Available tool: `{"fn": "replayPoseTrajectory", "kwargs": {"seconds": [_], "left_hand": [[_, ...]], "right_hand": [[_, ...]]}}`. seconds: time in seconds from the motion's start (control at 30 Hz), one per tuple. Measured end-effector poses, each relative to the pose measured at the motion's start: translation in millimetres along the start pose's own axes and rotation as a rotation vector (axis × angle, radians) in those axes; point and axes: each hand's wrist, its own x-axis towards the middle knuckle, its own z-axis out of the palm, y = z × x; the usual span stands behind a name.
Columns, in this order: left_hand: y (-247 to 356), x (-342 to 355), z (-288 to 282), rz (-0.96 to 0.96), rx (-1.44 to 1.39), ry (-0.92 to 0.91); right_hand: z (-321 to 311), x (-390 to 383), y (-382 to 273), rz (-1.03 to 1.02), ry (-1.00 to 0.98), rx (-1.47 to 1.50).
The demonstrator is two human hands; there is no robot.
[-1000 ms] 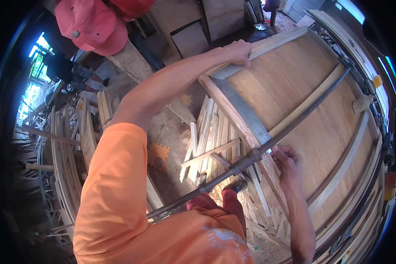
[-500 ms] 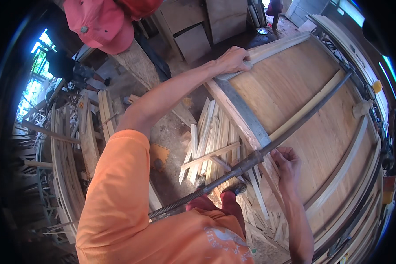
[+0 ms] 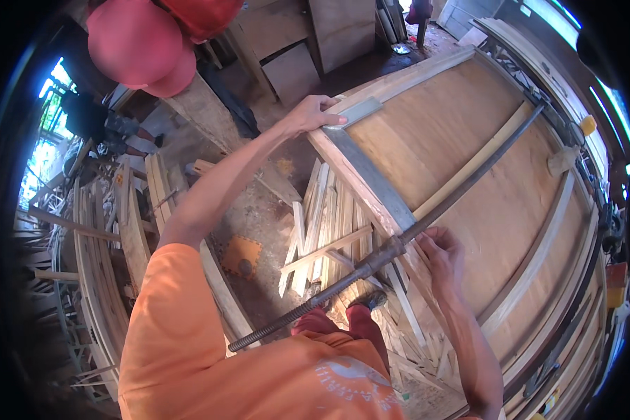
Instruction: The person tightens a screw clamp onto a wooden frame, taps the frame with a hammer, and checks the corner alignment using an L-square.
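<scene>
A wooden frame panel with a plywood face lies in front of me. At its near left corner my left hand is closed on a metal square, with the thumb resting on its short arm. The long arm lies along the near rail. A long bar clamp with a threaded end crosses the panel and sticks out toward me. My right hand is beside the clamp at the rail's edge, its fingers curled and pinched. What they hold, if anything, is hidden.
Wood strips lie piled on the floor below the panel. Long boards are stacked at the left. A person in a red cap is close by at upper left, next to a thick plank. An orange mat lies on the floor.
My left hand has moved left and nearer along the side rail to the corner, leaving the square's short arm more visible. My right hand stays beside the clamp. The view has shifted slightly.
</scene>
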Motion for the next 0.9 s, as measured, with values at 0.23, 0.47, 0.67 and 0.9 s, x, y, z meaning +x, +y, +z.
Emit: {"fn": "replayPoseTrajectory", "kwargs": {"seconds": [0.23, 0.47, 0.67, 0.9], "left_hand": [[-4.3, -3.0, 3.7, -0.117, -0.18, 0.075], [-9.1, -3.3, -1.1, -0.133, -0.185, 0.062], [-20.0, 7.0, -19.1, -0.181, -0.457, -0.094], [-17.1, 13.3, -34.9, -0.192, -0.391, -0.287]], "right_hand": [[1.8, -2.8, -1.5, -0.018, -0.021, 0.1], [11.6, 30.8, -97.0, -0.35, 0.114, -0.085], [109.3, 147.4, -122.0, -0.23, -0.28, -0.119], [159.3, 236.2, -108.2, -0.101, -0.207, -0.144]]}}
